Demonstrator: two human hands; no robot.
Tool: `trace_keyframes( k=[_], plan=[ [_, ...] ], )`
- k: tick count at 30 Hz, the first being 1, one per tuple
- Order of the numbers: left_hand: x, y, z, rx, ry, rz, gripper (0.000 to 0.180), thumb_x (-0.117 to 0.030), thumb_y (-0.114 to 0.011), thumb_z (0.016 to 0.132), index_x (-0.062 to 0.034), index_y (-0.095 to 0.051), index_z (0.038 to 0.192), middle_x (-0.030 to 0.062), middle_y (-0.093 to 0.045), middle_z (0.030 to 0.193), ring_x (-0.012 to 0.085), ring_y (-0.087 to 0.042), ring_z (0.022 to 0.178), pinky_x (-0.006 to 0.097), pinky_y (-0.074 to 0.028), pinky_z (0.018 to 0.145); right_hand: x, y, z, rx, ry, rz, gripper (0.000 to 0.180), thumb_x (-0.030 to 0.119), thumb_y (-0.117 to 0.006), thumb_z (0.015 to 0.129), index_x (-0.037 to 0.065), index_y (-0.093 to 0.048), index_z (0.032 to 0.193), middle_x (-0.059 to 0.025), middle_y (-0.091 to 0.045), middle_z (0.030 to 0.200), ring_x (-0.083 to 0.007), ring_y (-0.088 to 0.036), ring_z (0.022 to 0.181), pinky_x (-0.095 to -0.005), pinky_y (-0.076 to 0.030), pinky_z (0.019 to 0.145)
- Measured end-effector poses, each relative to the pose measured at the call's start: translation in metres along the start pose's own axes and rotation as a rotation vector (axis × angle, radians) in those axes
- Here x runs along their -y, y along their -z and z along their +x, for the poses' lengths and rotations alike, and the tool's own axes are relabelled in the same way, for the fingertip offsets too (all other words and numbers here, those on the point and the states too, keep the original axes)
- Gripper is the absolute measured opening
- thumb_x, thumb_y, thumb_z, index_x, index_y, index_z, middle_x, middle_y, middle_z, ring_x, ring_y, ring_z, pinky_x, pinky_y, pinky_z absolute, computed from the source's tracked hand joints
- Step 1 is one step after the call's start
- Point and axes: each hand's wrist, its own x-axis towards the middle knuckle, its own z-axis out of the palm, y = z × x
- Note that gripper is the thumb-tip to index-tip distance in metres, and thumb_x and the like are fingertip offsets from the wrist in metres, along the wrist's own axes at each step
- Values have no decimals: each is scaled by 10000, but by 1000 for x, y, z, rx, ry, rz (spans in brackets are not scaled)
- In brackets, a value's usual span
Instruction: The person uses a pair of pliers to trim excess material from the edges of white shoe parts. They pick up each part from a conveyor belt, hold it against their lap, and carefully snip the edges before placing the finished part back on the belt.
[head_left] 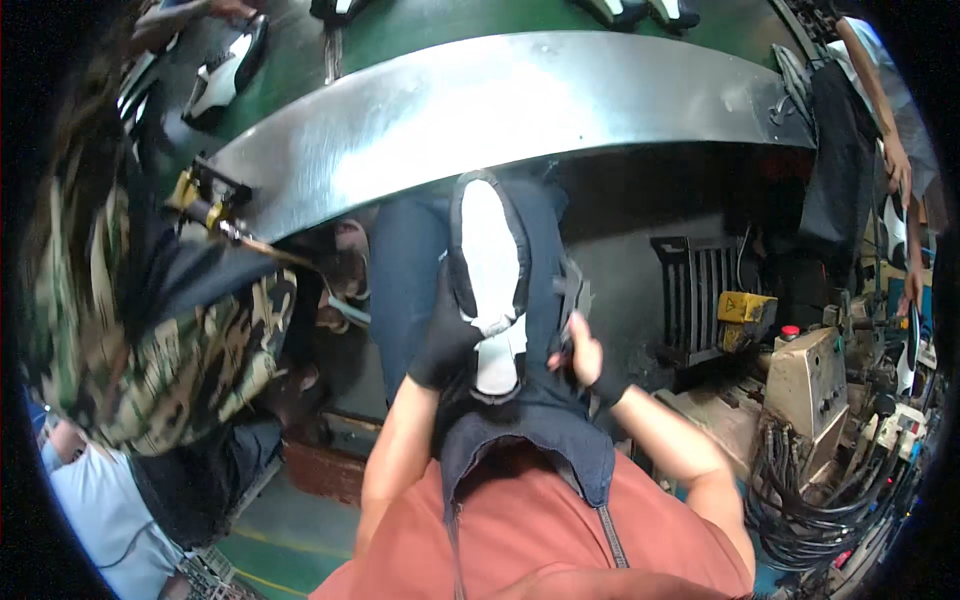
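My left hand (pixel 447 340), in a black glove, grips a black shoe with a white sole (pixel 487 262) and holds it sole-up over my lap. My right hand (pixel 585 356), with a black wrist wrap, pinches a small dark tool (pixel 570 300) against the shoe's right edge. A dark blue apron (pixel 540 440) covers my lap under the shoe.
A curved metal guard (pixel 480 110) edges a green conveyor (pixel 440 25) carrying black-and-white shoes (pixel 225 75). A person in camouflage (pixel 150 330) stands at my left. A beige machine with hoses (pixel 810 390) sits at right, where another person's arm (pixel 890 130) reaches.
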Motion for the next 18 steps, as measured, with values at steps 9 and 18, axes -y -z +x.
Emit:
trace_keyframes(
  k=[9, 18],
  plan=[
    [-132, 32, 273, 188, -126, -335, 313, -231, -510, 934, -15, -548, 1159, 113, -628, 1017, 162, -610, 924, 298, -517, 821, 20, -21, 0, -4, 288, 112, 564, 514, -287, 981, 27, -572, 1004, -71, -617, 787, -170, -610, 628, -298, -501, 598],
    [-88, 44, 334, 460, -451, 887, 336, -221, -708, 744, -75, -677, 1044, 156, -667, 1036, 286, -637, 942, 349, -507, 835, 19, -13, 5, -25, 297, 179, 411, 322, -344, 1004, -2, -555, 867, -52, -570, 711, -141, -575, 559, -305, -490, 544]
  ],
)
